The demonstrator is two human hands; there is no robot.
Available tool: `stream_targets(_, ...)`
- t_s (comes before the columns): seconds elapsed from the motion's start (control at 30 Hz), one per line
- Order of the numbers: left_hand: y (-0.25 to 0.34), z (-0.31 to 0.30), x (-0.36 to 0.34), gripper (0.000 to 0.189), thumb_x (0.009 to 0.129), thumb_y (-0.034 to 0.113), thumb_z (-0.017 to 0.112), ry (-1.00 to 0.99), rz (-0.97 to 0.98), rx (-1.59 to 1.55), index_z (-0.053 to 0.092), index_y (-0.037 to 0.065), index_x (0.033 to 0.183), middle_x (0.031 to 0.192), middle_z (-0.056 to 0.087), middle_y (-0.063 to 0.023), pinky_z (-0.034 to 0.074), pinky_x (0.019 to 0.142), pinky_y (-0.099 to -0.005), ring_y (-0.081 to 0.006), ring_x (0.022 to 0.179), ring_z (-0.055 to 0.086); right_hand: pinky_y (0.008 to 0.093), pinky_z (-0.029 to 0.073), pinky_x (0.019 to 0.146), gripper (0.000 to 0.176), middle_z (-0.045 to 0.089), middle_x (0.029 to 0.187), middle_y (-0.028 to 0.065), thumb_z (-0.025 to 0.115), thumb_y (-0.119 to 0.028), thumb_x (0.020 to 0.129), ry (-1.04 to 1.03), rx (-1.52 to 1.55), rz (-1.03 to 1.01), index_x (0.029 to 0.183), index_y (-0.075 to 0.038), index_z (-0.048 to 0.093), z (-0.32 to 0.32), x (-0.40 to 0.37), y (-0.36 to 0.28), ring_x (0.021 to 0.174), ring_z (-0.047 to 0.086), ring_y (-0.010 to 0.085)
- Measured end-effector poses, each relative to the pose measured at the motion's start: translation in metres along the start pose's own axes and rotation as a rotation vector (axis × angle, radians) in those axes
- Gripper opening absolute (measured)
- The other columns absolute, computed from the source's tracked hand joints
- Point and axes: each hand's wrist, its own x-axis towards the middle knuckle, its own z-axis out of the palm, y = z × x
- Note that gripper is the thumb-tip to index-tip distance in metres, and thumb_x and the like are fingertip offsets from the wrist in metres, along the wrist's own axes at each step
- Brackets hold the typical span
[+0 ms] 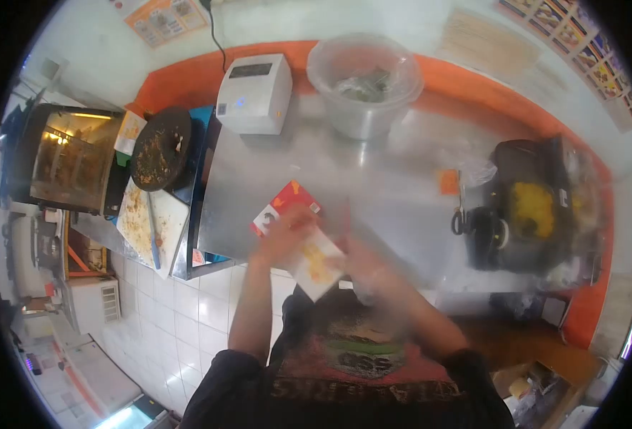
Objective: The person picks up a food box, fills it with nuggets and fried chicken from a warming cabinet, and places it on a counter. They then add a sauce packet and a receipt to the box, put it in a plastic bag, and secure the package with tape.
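Observation:
Over the front edge of the steel counter (401, 193), my left hand (287, 230) is closed on a red and white carton (294, 191), which stands tilted. A white flap with orange and yellow print (319, 266) hangs below it, and whether it belongs to the same carton I cannot tell. To the right of the flap is my right hand (355, 250), close against its edge. Haze and motion blur smear its fingers. A thin reddish thing (349, 213) sticks up by that hand, too blurred to name.
A white printer (254, 94) and a large clear tub (366, 86) stand at the back. Left are a cutting board with a knife (153, 227), a dark round pan (161, 149) and a lit glass oven (71, 161). Scissors (459, 214) and a black fryer-like appliance (505, 236) are right.

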Motion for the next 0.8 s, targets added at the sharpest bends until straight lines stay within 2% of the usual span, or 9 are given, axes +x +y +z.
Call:
stream_targets(0.1,0.004,-0.058,-0.021,0.037,0.085,0.015,0.068,0.122,-0.127,-0.081,0.062,0.007,0.12,0.116,0.06,-0.006,0.046,0.095,-0.0319,-0.0191,0.11,0.057,0.0356,0.047,0.096,0.053,0.068,0.118,0.0149,0.071,-0.028,0.085,0.117,-0.009,-0.045,0.131,-0.005,0.059,0.033,0.044,-0.025,0.107,0.065,0.0264)
stream_targets(0.2,-0.016,-0.081,-0.016,0.049,0.082,0.013,0.073,0.188,-0.009,0.241,0.058,0.006,0.128,0.12,0.06,-0.0084,0.047,0.095,-0.0341,-0.0207,0.112,0.058,0.0363,0.047,0.097,0.053,0.067,0.121,0.0163,0.068,-0.033,0.086,0.286,-0.13,-0.067,0.131,-0.007,0.06,0.043,0.073,-0.048,0.11,0.064,0.0285)
stream_targets(0.27,-0.048,-0.094,-0.008,0.056,0.079,0.013,0.076,0.226,0.009,0.299,0.056,0.004,0.131,0.122,0.06,-0.0102,0.047,0.095,-0.0348,-0.0221,0.112,0.058,0.0373,0.048,0.097,0.053,0.066,0.122,0.0171,0.066,-0.038,0.086,0.414,-0.296,-0.044,0.129,-0.008,0.062,0.043,0.091,-0.04,0.112,0.064,0.0303)
stream_targets(0.33,-0.053,-0.1,-0.002,0.06,0.079,0.013,0.077,0.247,-0.016,0.323,0.053,0.003,0.133,0.123,0.06,-0.0126,0.048,0.095,-0.035,-0.0237,0.112,0.058,0.0384,0.048,0.097,0.053,0.065,0.124,0.0171,0.066,-0.042,0.085,0.489,-0.483,0.049,0.125,-0.007,0.064,0.032,0.105,0.014,0.115,0.063,0.0314)
stream_targets(0.5,-0.076,-0.097,-0.007,0.076,0.075,0.022,0.081,0.313,-0.095,0.211,0.046,0.003,0.14,0.124,0.058,-0.0188,0.044,0.099,-0.0401,-0.0317,0.116,0.056,0.0415,0.05,0.095,0.046,0.067,0.12,0.0176,0.064,-0.038,0.084,0.398,-0.741,0.364,0.118,-0.007,0.067,0.062,0.076,-0.016,0.114,0.063,0.033)
stream_targets(0.6,-0.021,-0.08,-0.019,0.094,0.067,0.03,0.086,0.369,0.261,0.775,0.04,0.004,0.145,0.13,0.052,-0.0205,0.039,0.104,-0.0464,-0.0384,0.119,0.051,0.0421,0.051,0.094,0.04,0.068,0.116,0.0185,0.06,-0.031,0.085,0.322,-0.903,0.375,0.116,-0.007,0.069,0.065,0.084,-0.011,0.112,0.064,0.034)
stream_targets(0.63,-0.018,-0.072,-0.021,0.1,0.065,0.033,0.086,0.326,0.224,0.856,0.037,0.002,0.146,0.132,0.049,-0.0214,0.04,0.103,-0.0473,-0.0393,0.121,0.049,0.0423,0.051,0.094,0.039,0.068,0.115,0.0188,0.059,-0.029,0.085,0.252,-0.992,0.361,0.115,-0.006,0.069,0.056,0.08,-0.008,0.112,0.064,0.0344)
stream_targets(0.7,-0.016,-0.061,-0.026,0.112,0.06,0.038,0.087,0.243,0.144,1.017,0.031,0.0,0.149,0.137,0.044,-0.023,0.042,0.103,-0.0492,-0.0412,0.126,0.046,0.0425,0.051,0.094,0.038,0.068,0.115,0.0192,0.058,-0.027,0.085,0.215,-1.003,0.39,0.114,-0.005,0.07,0.034,0.067,-0.006,0.111,0.064,0.0351)
stream_targets(0.8,-0.044,-0.07,-0.018,0.115,0.062,0.03,0.086,0.33,0.245,0.781,0.022,0.001,0.152,0.142,0.037,-0.0236,0.041,0.104,-0.0496,-0.0407,0.128,0.043,0.0431,0.051,0.093,0.039,0.068,0.116,0.0194,0.061,-0.028,0.085,0.368,-0.754,0.403,0.113,-0.004,0.07,0.012,0.047,-0.049,0.109,0.065,0.0358)
